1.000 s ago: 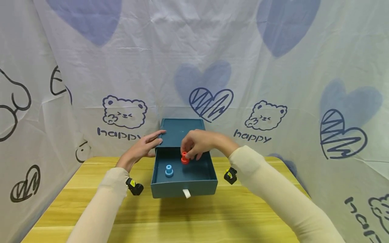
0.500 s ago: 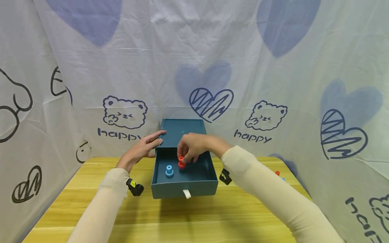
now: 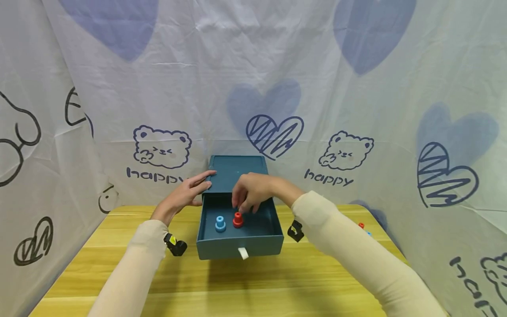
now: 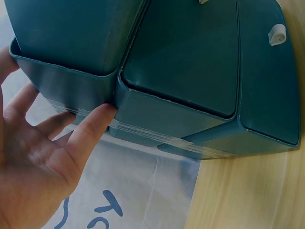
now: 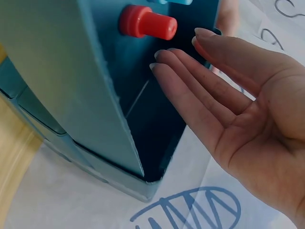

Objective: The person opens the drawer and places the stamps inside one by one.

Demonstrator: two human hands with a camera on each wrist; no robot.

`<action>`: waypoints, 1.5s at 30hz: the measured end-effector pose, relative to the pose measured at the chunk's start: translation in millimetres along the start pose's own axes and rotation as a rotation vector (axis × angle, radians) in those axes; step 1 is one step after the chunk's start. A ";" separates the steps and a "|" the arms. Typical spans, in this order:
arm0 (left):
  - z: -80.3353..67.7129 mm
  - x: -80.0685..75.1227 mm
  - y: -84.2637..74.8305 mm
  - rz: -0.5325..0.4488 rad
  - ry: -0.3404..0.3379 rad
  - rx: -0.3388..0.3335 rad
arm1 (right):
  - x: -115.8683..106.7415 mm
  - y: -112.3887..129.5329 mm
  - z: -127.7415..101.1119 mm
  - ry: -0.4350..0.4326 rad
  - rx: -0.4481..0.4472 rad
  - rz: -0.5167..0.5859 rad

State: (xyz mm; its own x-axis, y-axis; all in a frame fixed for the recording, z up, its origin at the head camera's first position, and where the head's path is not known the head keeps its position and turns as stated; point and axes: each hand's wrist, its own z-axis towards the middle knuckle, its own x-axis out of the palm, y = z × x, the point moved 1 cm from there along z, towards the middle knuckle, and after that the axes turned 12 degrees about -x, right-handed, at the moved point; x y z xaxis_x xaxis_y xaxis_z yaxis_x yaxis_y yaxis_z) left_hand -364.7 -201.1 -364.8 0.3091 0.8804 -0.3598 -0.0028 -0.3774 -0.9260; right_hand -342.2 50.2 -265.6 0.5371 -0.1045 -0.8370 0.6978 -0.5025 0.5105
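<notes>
A teal box (image 3: 237, 169) stands at the back of the wooden table (image 3: 253, 281), its drawer (image 3: 241, 246) pulled out toward me. In the drawer a red peg (image 3: 238, 219) stands upright just right of a blue peg (image 3: 220, 223). My right hand (image 3: 244, 200) hovers over the drawer behind the red peg, fingers straight and holding nothing; in the right wrist view the hand (image 5: 190, 67) is apart from the red peg (image 5: 145, 23). My left hand (image 3: 200, 187) rests flat on the box's left side, and its straight fingers (image 4: 90, 126) touch the box wall (image 4: 157, 107).
A white pull tab (image 3: 243, 252) hangs on the drawer front. Small red (image 3: 361, 226) and blue (image 3: 369, 233) pieces lie near the table's right edge. Printed cloth (image 3: 253, 88) closes in the back and both sides. Bare tabletop lies in front of the drawer.
My right hand lowered the red peg into the drawer, set it beside the blue peg and let it go, then lifted back a little. The left hand stayed put.
</notes>
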 end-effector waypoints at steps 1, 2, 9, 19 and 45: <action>0.0 -0.3 0.1 -0.003 -0.001 -0.001 | -1.0 -0.5 -1.6 -0.006 -0.003 0.002; 0.0 -0.6 0.2 -0.005 -0.001 0.000 | -2.0 -0.9 -3.3 -0.012 -0.009 0.003; -0.5 -1.8 1.2 -0.017 0.008 0.008 | -8.5 -6.0 -17.9 -0.058 -0.059 0.038; -0.8 -2.0 1.7 -0.022 0.009 0.015 | -17.7 -16.1 -47.9 -0.136 -0.079 0.129; -0.7 -1.7 0.5 -0.011 0.016 0.014 | -12.4 -83.4 -117.0 -0.278 -0.051 0.144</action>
State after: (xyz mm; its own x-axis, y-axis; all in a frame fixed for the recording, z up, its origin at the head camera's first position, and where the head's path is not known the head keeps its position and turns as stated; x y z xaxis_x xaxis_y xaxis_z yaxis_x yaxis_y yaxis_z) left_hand -364.6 -203.0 -364.6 0.3245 0.8795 -0.3481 -0.0124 -0.3641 -0.9313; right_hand -351.6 193.8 -274.7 0.4869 -0.4051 -0.7738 0.6509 -0.4225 0.6308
